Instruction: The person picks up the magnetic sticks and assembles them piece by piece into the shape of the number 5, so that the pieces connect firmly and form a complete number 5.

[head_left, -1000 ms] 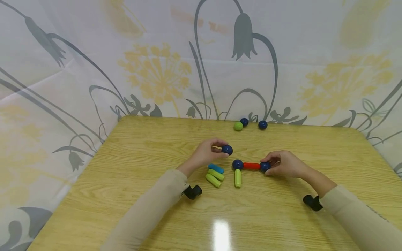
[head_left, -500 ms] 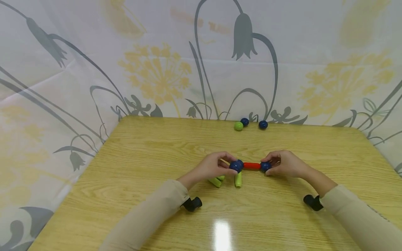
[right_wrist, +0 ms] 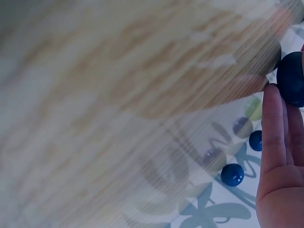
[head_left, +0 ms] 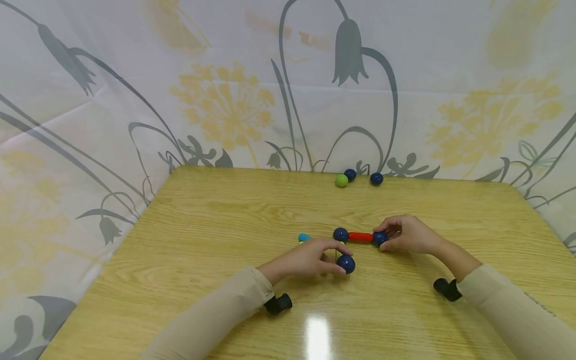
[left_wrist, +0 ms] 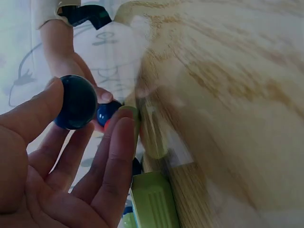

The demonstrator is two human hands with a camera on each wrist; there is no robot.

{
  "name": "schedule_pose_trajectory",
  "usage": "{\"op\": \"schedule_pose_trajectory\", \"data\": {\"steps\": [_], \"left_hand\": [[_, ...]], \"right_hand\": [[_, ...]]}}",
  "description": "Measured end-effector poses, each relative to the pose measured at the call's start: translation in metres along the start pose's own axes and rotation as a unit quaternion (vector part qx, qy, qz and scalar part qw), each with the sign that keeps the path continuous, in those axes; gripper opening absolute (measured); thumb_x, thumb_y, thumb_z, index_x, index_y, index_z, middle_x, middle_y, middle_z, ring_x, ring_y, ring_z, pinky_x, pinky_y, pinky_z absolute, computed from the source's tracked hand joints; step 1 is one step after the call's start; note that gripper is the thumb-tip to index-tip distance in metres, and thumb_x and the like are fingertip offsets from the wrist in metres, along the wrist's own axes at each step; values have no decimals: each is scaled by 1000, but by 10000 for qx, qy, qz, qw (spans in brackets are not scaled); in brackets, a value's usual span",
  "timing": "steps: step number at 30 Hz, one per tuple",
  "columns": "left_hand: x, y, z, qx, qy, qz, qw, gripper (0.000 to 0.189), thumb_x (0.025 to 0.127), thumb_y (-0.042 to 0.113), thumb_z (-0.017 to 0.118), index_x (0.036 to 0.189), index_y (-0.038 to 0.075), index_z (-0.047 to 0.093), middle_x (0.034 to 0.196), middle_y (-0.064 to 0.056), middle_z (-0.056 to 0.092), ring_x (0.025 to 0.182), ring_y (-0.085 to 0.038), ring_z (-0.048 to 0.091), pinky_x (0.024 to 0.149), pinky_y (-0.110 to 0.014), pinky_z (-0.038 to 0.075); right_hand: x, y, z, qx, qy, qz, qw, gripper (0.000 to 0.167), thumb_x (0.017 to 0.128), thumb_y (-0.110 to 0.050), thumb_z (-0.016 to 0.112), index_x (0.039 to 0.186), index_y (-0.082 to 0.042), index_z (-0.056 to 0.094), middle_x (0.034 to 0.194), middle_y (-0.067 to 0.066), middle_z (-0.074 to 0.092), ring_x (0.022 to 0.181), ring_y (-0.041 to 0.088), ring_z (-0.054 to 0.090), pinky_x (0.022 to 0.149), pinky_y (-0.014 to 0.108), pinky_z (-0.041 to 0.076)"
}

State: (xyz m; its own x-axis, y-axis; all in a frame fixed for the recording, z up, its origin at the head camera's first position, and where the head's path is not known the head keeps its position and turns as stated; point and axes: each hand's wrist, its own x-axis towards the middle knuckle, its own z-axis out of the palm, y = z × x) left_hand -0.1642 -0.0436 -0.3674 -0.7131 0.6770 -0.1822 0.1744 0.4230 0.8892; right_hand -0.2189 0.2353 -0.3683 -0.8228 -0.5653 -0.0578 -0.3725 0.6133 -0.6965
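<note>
My left hand [head_left: 310, 257] pinches a dark blue ball [head_left: 346, 264] between thumb and fingers, near the close end of a green rod that the hand mostly covers. The left wrist view shows this ball [left_wrist: 78, 102] at the thumb tip. With its fingertips my right hand [head_left: 409, 234] holds another dark blue ball [head_left: 380, 238]. A red rod [head_left: 361, 237] joins that ball to a third blue ball [head_left: 340, 234]. Whether the ball in my left hand touches the green rod, I cannot tell. In the right wrist view, the right hand's ball [right_wrist: 290, 78] is cut by the frame edge.
A blue rod [head_left: 303, 237] pokes out behind my left hand. One loose green rod [left_wrist: 154, 199] lies below that hand in its wrist view. Toward the table's back edge sit a green ball [head_left: 341, 180] and two blue balls [head_left: 376, 178], before a flowered cloth.
My left hand has carried its blue ball from the upper left past the joined ball, then toward me to the green rod's near end. The right hand stays in place.
</note>
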Motion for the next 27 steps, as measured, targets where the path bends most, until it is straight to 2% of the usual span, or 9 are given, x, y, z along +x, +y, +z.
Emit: {"op": "schedule_pose_trajectory", "data": {"steps": [6,11,15,18,24,27], "left_hand": [[1,0,3,374,-139,308,9987,34,83,12,72,115,10,62,118,1,54,78,-6,60,66,-20,49],[4,0,4,719,-186,180,9971,32,80,16,75,110,11,65,126,2,52,77,-3,59,68,-18,48],[7,1,4,924,-195,128,9954,30,78,16,77,106,13,67,130,-1,52,86,0,57,75,-15,46],[8,2,4,1014,-164,129,9946,29,77,14,78,104,13,68,126,0,53,88,0,56,76,-15,45],[9,4,3,1550,-157,191,9876,30,75,16,79,104,16,69,108,8,57,85,-3,54,75,-15,43],[8,5,2,1550,-166,142,9877,30,75,13,80,103,16,68,106,9,57,83,-6,53,73,-16,43]], "right_hand": [[0,0,0,-36,4,-29,10000,35,75,-14,79,104,1,68,99,10,64,85,21,63,73,28,52],[1,1,0,-31,44,-43,10000,34,74,-14,79,103,1,68,98,10,64,84,20,63,72,29,52],[1,1,0,0,44,-32,10000,34,74,-14,79,102,1,68,98,9,65,83,19,63,72,28,52],[0,1,0,5,51,-33,10000,34,75,-14,79,103,1,68,98,10,64,84,19,63,72,28,52],[0,-2,0,62,35,-45,10000,34,75,-13,79,102,2,68,99,11,64,85,21,63,73,30,52],[0,-2,1,68,19,-59,10000,33,75,-13,79,102,2,68,99,12,64,85,21,63,73,29,52]]}}
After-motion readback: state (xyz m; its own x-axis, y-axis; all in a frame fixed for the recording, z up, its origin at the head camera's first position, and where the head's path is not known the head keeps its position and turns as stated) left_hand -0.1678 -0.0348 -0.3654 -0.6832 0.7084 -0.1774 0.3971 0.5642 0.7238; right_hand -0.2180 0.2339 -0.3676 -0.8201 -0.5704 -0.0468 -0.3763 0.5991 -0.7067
